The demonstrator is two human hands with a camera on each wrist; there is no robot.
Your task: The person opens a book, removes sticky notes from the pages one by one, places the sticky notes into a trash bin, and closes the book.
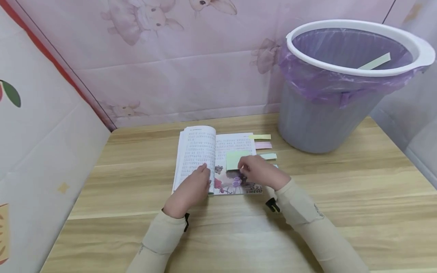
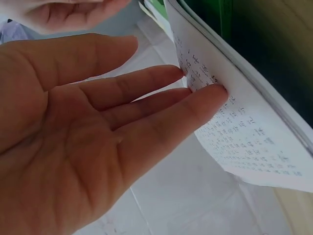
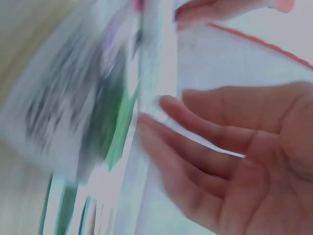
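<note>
An open book (image 1: pixel 199 149) lies on the table, its left-hand pages bulging up in a curve. My left hand (image 1: pixel 192 185) is at the lower part of these pages; its extended fingertips touch the printed page (image 2: pixel 244 132) in the left wrist view. A square green sticky note (image 1: pixel 236 160) sits on the illustrated right page. Beside the note's lower right corner is my right hand (image 1: pixel 262 171), its fingers loosely bent. In the blurred right wrist view, no paper shows between its thumb and fingers (image 3: pixel 195 166); whether a fingertip touches the note is unclear.
Yellow (image 1: pixel 262 137), pink (image 1: pixel 264 145) and pale green (image 1: pixel 269 156) paper tabs stick out from the book's right edge, with a bluish one partly hidden below. A grey bin (image 1: pixel 314 117) with a purple liner stands at the back right, a pale green strip (image 1: pixel 377 61) inside it.
</note>
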